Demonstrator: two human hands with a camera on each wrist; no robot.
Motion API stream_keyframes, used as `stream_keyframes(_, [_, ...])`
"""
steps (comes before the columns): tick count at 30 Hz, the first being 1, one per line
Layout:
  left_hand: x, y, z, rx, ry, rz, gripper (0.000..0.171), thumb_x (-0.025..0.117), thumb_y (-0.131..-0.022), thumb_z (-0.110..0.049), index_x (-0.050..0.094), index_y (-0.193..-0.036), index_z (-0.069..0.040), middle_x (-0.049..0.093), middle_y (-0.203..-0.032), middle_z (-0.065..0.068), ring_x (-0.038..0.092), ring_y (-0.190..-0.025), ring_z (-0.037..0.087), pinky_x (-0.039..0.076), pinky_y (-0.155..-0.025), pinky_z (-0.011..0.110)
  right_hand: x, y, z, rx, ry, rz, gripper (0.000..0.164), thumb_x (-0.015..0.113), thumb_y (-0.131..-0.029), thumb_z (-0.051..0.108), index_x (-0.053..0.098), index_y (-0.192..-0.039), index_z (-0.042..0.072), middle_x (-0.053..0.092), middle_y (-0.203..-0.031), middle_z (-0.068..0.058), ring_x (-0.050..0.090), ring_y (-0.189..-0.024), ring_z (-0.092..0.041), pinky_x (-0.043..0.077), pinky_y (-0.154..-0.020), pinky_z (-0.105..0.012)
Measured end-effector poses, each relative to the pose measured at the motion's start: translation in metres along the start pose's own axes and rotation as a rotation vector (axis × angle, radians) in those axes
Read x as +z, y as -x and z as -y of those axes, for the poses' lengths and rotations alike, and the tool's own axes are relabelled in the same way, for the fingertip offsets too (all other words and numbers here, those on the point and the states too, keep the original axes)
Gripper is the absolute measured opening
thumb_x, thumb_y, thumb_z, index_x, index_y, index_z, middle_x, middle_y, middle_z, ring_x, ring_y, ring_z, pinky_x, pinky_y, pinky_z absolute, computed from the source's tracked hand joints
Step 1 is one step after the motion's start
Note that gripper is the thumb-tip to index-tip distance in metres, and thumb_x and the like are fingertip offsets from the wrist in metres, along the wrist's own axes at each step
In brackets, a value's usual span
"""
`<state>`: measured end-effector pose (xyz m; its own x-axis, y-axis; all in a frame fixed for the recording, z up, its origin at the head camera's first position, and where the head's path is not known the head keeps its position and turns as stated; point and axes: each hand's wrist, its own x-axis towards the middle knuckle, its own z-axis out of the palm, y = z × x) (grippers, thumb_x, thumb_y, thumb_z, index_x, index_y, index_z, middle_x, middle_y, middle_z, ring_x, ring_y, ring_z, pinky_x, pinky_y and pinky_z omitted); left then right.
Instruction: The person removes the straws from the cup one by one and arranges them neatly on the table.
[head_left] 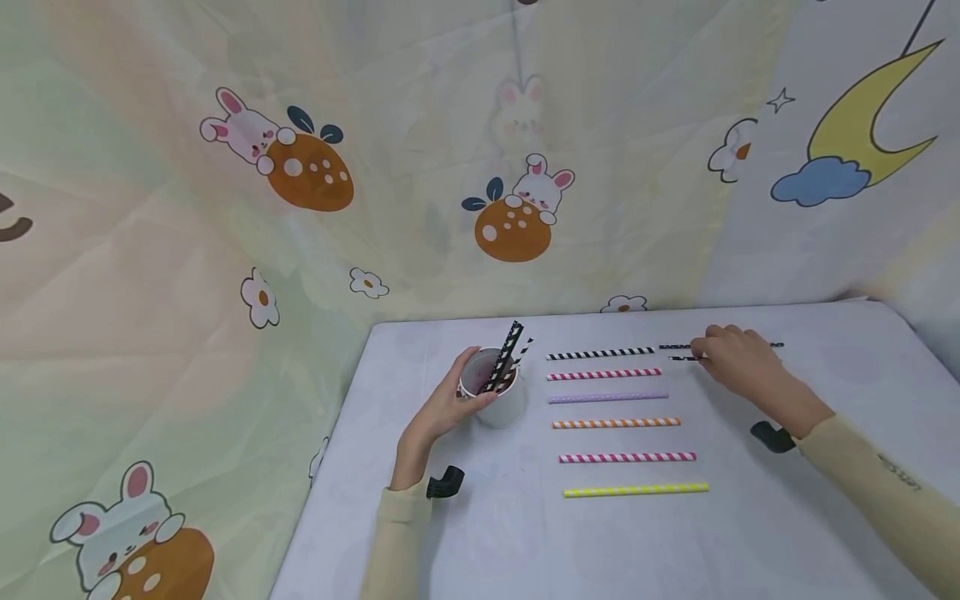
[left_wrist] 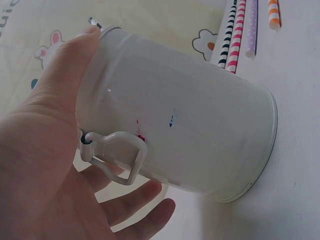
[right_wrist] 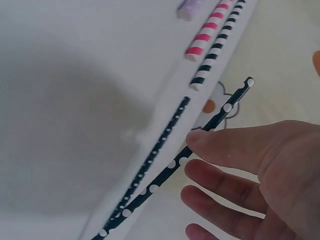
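My left hand [head_left: 441, 410] grips a white metal cup [head_left: 508, 410] near its rim, thumb on one side and fingers round the other. Several paper straws [head_left: 504, 357], black with white marks, lean out of the cup. In the left wrist view a small wire-like handle [left_wrist: 142, 155] hangs on the cup's side by the palm. At the far right of the table my right hand [head_left: 738, 360] pinches a black straw with large white dots [right_wrist: 169, 172]; the index finger is mostly hidden. Beside it, a second black straw with small white dots [right_wrist: 155, 150] lies on the table.
Straws lie in a column mid-table: black-striped [head_left: 600, 354], red-striped [head_left: 603, 374], purple [head_left: 608, 397], orange-striped [head_left: 617, 423], pink-striped [head_left: 627, 457] and yellow [head_left: 636, 490]. A printed cloth [head_left: 420, 233] hangs behind the white-covered table [head_left: 600, 550].
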<state>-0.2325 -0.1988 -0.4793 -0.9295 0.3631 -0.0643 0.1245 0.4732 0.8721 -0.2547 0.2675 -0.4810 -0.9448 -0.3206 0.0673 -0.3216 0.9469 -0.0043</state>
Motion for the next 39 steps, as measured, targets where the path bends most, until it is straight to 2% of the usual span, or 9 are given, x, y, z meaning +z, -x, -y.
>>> stream_keyframes(5, [0.004,-0.011,0.026,0.01,-0.014,-0.024,0.089,0.075,-0.09,-0.029,0.021,-0.16,-0.028,0.041,-0.155,0.014,0.039,-0.142,0.035,0.029,-0.115,0.058,0.014,0.0,-0.007,0.002,-0.021,0.015,0.013,0.073,-0.086,0.001,0.074,-0.099,0.002,0.066,-0.09,-0.015,0.062,-0.084,-0.036,0.05,-0.075,-0.057])
stream_keyframes(7, [0.005,-0.012,0.028,0.013,-0.009,-0.026,0.088,0.075,-0.09,-0.029,0.021,-0.16,-0.029,0.041,-0.155,0.013,0.039,-0.142,0.034,0.029,-0.115,0.058,0.018,0.001,-0.01,0.005,-0.025,0.017,0.012,0.072,-0.086,0.0,0.074,-0.098,0.002,0.066,-0.089,-0.015,0.062,-0.084,-0.036,0.05,-0.076,-0.057])
stream_keyframes(15, [0.006,-0.01,0.028,0.037,-0.012,-0.061,0.084,0.078,-0.087,-0.035,0.028,-0.154,-0.041,0.046,-0.15,0.005,0.044,-0.137,0.028,0.034,-0.112,0.056,0.026,0.003,-0.017,0.009,-0.03,0.022,0.009,0.073,-0.086,0.0,0.074,-0.093,0.006,0.065,-0.086,-0.012,0.061,-0.082,-0.036,0.049,-0.074,-0.056])
stream_keyframes(23, [0.006,-0.01,0.027,0.033,-0.012,-0.057,0.086,0.078,-0.086,-0.04,0.027,-0.156,-0.036,0.045,-0.151,0.005,0.044,-0.137,0.027,0.034,-0.112,0.056,0.033,0.001,-0.021,0.012,-0.046,0.024,0.011,0.072,-0.087,0.0,0.075,-0.096,0.005,0.066,-0.09,-0.013,0.062,-0.087,-0.037,0.048,-0.077,-0.057])
stream_keyframes(39, [0.006,-0.01,0.027,0.02,-0.003,-0.064,0.086,0.079,-0.086,-0.037,0.027,-0.154,-0.042,0.045,-0.151,0.004,0.044,-0.137,0.027,0.034,-0.113,0.056,0.033,-0.001,-0.02,0.031,-0.062,0.054,0.01,0.072,-0.087,0.001,0.074,-0.096,0.004,0.066,-0.091,-0.015,0.062,-0.088,-0.039,0.048,-0.077,-0.058])
